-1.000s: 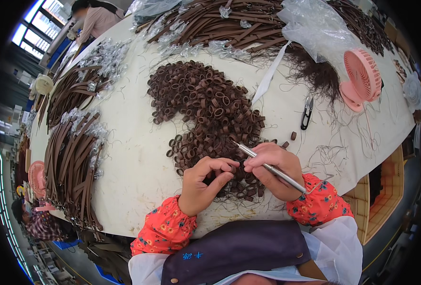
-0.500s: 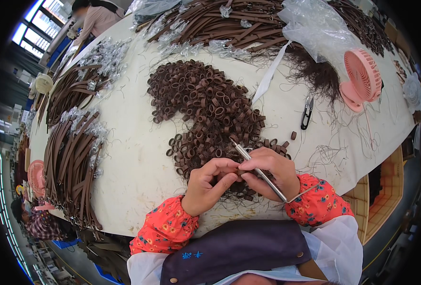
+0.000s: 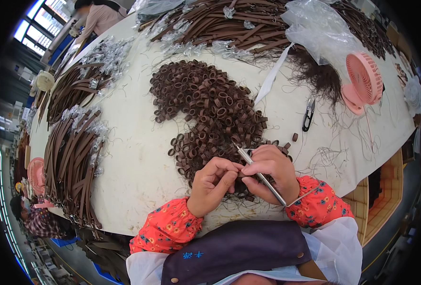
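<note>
Both of my hands meet at the near side of a pile of small brown strap loops (image 3: 208,97). Thumb and fingertips of my left hand (image 3: 212,186) are pinched on one brown loop (image 3: 241,174), mostly hidden by the fingers. My right hand (image 3: 276,172) is closed round a slim silver pen-shaped tool (image 3: 266,183), its thin tip pointing away over the pile and a thin cord or rod at its rear end. Right thumb and forefinger touch the same loop. Loose dark threads lie under the hands.
Black thread snips (image 3: 308,115) and a pink fan (image 3: 362,80) stand to the right. Bundles of brown straps (image 3: 72,166) lie left, more straps (image 3: 224,23) at the back with clear plastic (image 3: 317,28). A white strip (image 3: 273,76) lies beyond the pile. Other people work farther off.
My left hand has shifted slightly right, and its fingertips have rolled on the loop. The tool's tip has drawn back a little toward me.
</note>
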A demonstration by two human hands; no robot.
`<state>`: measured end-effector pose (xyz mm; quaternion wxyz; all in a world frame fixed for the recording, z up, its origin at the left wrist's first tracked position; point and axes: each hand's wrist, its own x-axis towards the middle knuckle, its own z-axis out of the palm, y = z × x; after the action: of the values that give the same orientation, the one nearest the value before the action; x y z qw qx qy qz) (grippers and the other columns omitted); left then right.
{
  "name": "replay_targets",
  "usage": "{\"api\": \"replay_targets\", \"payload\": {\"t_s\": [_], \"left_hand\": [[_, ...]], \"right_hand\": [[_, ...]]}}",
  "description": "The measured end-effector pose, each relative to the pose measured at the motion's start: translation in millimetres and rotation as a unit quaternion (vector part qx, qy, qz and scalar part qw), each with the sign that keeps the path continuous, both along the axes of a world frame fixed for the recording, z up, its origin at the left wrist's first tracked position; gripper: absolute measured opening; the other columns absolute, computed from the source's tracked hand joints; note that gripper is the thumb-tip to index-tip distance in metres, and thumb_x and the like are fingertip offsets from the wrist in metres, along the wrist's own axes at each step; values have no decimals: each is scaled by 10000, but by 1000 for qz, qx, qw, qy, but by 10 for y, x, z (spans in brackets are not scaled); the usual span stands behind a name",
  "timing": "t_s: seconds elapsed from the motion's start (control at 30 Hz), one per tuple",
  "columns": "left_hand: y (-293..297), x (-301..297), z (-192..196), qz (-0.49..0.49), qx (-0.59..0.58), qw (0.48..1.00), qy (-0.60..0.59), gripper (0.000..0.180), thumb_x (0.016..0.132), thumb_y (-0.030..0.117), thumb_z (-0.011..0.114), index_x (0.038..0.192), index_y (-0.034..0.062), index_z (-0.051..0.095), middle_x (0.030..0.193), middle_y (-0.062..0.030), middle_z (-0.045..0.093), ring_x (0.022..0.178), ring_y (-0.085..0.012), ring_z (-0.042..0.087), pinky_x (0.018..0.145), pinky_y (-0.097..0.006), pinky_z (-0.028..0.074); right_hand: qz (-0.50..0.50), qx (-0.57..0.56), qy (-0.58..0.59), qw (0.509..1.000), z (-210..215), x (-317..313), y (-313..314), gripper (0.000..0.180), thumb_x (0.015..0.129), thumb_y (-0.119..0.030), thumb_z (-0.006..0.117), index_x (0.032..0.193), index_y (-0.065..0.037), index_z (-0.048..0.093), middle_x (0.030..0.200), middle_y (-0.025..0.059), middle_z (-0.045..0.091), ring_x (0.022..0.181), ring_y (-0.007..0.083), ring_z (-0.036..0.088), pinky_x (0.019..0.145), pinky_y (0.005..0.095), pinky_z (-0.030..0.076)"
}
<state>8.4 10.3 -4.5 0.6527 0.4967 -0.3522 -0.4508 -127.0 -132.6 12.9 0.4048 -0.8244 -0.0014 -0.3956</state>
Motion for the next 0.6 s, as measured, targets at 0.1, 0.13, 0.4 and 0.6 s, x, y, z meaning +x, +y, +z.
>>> {"api": "replay_targets", "payload": {"t_s": [0.1,0.13,0.4,0.6], "left_hand": [[2,7,-35,-7,-20,999,26,65,982,52,502,1038,20,496,1070,-103,624,726,-77,564,655,-214,474],[-1,5,-42,-6,-27,999,29,62,984,52,496,1037,21,489,1072,-106,621,739,-79,569,661,-215,476],[21,11,-12,5,-1,999,-37,72,972,26,497,1041,3,495,948,-79,637,708,-75,581,629,-208,473],[31,18,-14,3,10,999,-38,85,966,21,509,1044,-11,503,851,-64,645,676,-83,609,601,-205,476]], "right_hand": [[7,-10,10,1000,-16,-2,12,340,710,-6,738,1016,-94,619,879,92,614,812,301,605,769,385,501],[9,-13,12,1000,-21,-3,14,340,711,-8,738,1018,-93,619,884,93,612,814,302,604,768,386,502],[12,-13,14,1000,-21,0,20,334,722,-12,733,1026,-86,615,881,97,613,808,296,608,760,384,510],[25,12,24,999,-20,0,32,335,729,-10,729,1032,-79,604,876,101,624,818,299,621,766,394,515]]}}
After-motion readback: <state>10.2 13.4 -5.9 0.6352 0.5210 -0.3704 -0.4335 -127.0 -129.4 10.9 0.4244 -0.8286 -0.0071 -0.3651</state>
